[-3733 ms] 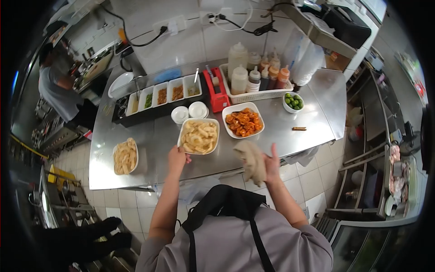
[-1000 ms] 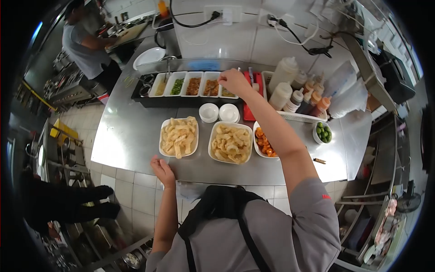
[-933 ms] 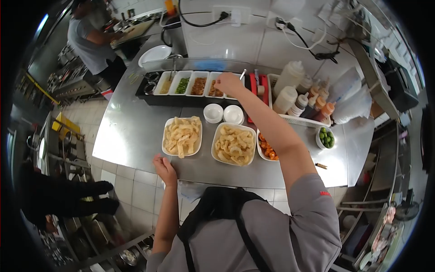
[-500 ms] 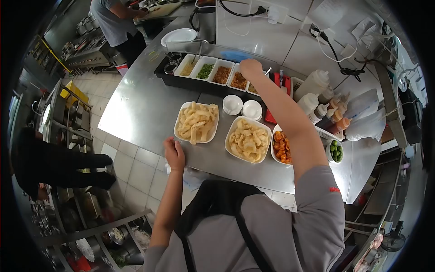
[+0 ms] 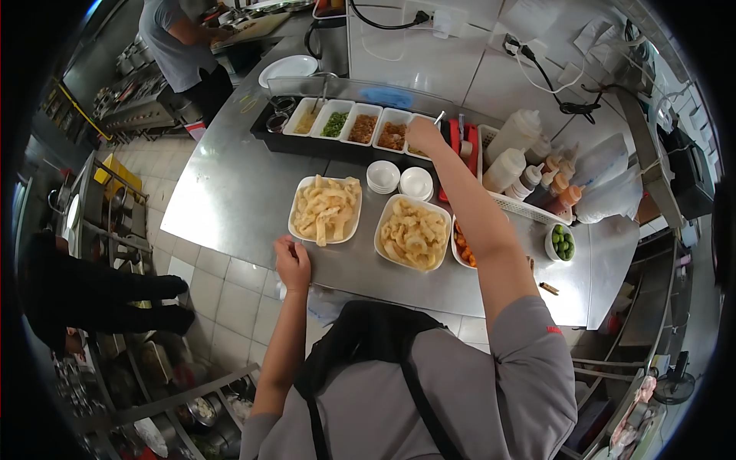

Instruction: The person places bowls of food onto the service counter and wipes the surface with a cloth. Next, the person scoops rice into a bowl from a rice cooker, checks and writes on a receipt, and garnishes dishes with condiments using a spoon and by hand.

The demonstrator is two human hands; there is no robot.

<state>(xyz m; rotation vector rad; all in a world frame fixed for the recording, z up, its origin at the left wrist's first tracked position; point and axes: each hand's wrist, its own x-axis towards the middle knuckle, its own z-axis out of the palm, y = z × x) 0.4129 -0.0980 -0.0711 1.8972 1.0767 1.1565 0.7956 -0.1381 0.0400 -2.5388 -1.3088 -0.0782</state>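
Note:
My right hand (image 5: 425,136) reaches over the right end of the black condiment tray (image 5: 331,148), at the last white container; its fingers are hidden. Beside it is a container of reddish-brown topping (image 5: 393,134), with chopped green herbs (image 5: 336,123) farther left. My left hand (image 5: 292,259) rests with curled fingers at the table's front edge; whether it holds anything is hidden. Just above it stands a white bowl of pale fried strips (image 5: 326,209). A second bowl of fried pieces (image 5: 414,232) is to its right, and my right forearm partly covers a bowl of orange food (image 5: 462,247).
Stacked small white dishes (image 5: 382,176) stand behind the bowls. Squeeze bottles (image 5: 505,169) fill a basket at the right, near a cup of green fruit (image 5: 560,243). A white plate (image 5: 287,71) lies at the back left. One person (image 5: 180,46) works there; another (image 5: 100,291) is at left.
My right hand has moved right along the condiment tray, from the reddish-brown topping to the end container. The view has shifted slightly. Small brown items now show at the table's right front.

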